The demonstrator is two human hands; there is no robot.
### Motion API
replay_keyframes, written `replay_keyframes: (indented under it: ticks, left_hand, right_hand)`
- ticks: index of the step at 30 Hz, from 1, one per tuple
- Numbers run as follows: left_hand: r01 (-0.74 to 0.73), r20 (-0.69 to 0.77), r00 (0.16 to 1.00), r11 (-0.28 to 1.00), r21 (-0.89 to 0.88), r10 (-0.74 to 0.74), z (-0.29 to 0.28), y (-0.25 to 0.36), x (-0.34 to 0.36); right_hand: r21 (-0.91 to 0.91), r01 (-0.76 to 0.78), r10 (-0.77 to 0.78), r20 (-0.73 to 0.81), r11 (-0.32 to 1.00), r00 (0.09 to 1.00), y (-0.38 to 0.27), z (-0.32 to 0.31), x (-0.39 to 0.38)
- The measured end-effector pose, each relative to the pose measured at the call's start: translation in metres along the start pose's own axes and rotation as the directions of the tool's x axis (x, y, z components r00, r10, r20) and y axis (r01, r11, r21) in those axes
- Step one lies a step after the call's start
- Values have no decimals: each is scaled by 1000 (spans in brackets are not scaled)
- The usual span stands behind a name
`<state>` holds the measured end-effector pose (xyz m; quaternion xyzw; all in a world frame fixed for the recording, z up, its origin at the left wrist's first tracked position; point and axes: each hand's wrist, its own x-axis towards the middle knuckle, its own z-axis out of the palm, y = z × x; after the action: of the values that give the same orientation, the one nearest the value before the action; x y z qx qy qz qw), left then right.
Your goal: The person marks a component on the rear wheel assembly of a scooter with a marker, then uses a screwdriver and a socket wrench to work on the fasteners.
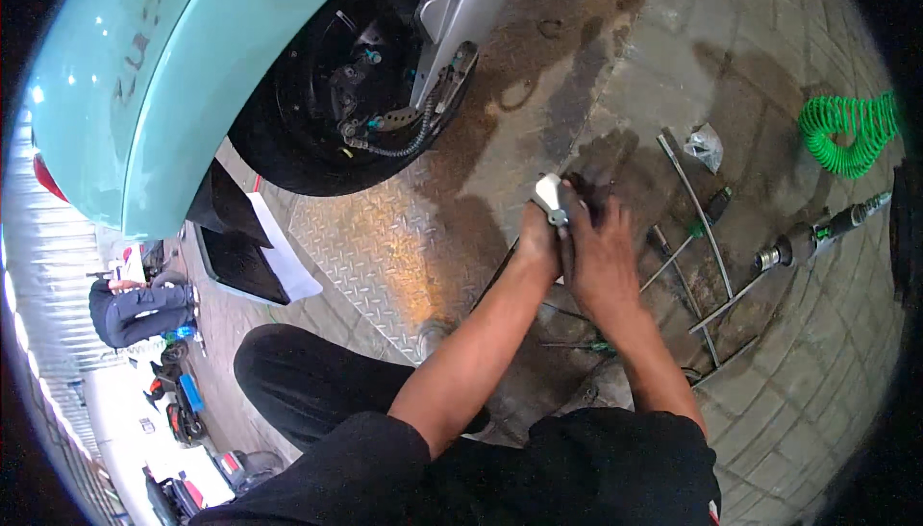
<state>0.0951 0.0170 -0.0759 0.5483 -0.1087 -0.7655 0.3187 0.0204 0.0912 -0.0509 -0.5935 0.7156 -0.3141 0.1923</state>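
Note:
Both my hands are together over the stained floor, at a metal part (549,192) with a pale silver head and a darker lower section. My left hand (538,240) is closed around the part from the left. My right hand (603,257) grips it from the other side, its fingers bent over the dark section. The palms and fingers hide much of the part, so its exact kind does not show. Ahead and to the left is a scooter's black wheel (322,156) with an exposed hub (370,93), under a mint-green body panel (163,74).
On the floor at the right are several metal rods (697,213), a green-handled screwdriver (716,204), a small plastic bag (705,146), an air wrench (817,237) and a coiled green hose (846,137). A rusty tread plate (385,247) adjoins the wheel. Another person (144,310) bends far left near scooters.

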Motion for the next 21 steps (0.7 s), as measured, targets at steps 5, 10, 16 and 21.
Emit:
replay_keyframes:
  ticks: [5,10,16,21]
  left_hand:
    - [13,200,979,983,-182,24,-21,8,19]
    - [-11,212,977,997,-81,28,-100,25,48]
    - [-601,-120,667,626,497,735,-99,93,8]
    - [-616,13,604,456,642,797,-77,129,9]
  right_hand:
    - [-142,84,-88,-20,986,996,-8,-10,18]
    - [818,-249,284,111,518,953,-31,13,83]
    - [772,-178,273,6,610,962,-42,48,142]
    - [796,-203,301,28,570,953,-58,53,150]
